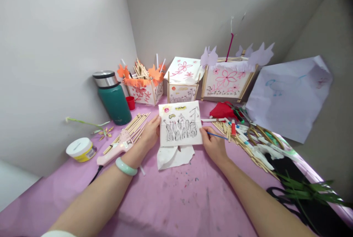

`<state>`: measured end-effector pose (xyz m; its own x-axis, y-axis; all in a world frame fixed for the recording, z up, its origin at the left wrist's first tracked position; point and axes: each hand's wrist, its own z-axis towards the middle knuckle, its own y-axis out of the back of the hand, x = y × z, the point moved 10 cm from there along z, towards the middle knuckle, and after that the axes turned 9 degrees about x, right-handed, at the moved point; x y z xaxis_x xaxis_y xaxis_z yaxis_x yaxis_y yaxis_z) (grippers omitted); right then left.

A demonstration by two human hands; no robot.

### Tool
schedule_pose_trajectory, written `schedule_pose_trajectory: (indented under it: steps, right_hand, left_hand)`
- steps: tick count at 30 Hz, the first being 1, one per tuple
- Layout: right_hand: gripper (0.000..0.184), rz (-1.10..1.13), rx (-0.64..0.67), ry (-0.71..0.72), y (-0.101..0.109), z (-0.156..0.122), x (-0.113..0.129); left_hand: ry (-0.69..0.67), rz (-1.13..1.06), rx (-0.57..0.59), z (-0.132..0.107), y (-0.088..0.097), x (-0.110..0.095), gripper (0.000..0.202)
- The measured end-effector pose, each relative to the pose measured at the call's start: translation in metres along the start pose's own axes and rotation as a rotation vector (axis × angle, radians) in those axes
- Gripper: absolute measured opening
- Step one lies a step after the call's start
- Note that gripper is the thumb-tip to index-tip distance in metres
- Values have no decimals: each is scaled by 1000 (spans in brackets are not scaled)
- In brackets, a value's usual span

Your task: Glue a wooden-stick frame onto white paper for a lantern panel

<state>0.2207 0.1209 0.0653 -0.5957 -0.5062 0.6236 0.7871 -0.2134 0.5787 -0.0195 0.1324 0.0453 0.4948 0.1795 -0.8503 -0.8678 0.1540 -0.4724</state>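
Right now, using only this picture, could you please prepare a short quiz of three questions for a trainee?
1. Which tool is in the right hand?
a) scissors
b) a slim blue tool
c) a glue gun

2. True or false: the left hand, on the arm with the pale green bracelet, holds the drawn panel.

3. Fill in: the red cup shows between the teal bottle and the box with ____ paper trim.

Key: 1 b; 2 true; 3 orange.
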Motion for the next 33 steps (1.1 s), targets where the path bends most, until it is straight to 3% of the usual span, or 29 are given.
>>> schedule_pose_trajectory:
  steps: [4, 8, 12, 16, 22, 25, 28, 33]
  right_hand:
    - [31, 14, -116, -46, 16, 0, -8]
    - [29, 0, -195, -11, 26, -1, -6]
    - [29, -50, -171, 20, 23, -1, -2]
    - [26, -21, -208, 53, 26, -3, 3]
    - [32, 82, -148, -25, 22, -2, -5]
    - [33, 139, -129, -30, 20, -2, -7]
    - [34, 154, -124, -35, 20, -2, -9]
    - [37, 146, -127, -31, 20, -1, -12]
  left_hand:
    - [102, 188, 45, -2, -5, 8, 37]
    - [-26, 453, 78, -3, -11, -9, 35]
    - [-10, 548, 65, -4, -9, -8, 32]
    - [-30, 555, 64, -4, -8, -10, 30]
    - [26, 393, 45, -4, -9, -7, 34]
    - [-18, 333, -14, -4, -4, -12, 37]
    - [-88, 356, -133, -4, 12, -21, 31]
    - [-202, 784, -571, -24, 51, -57, 10]
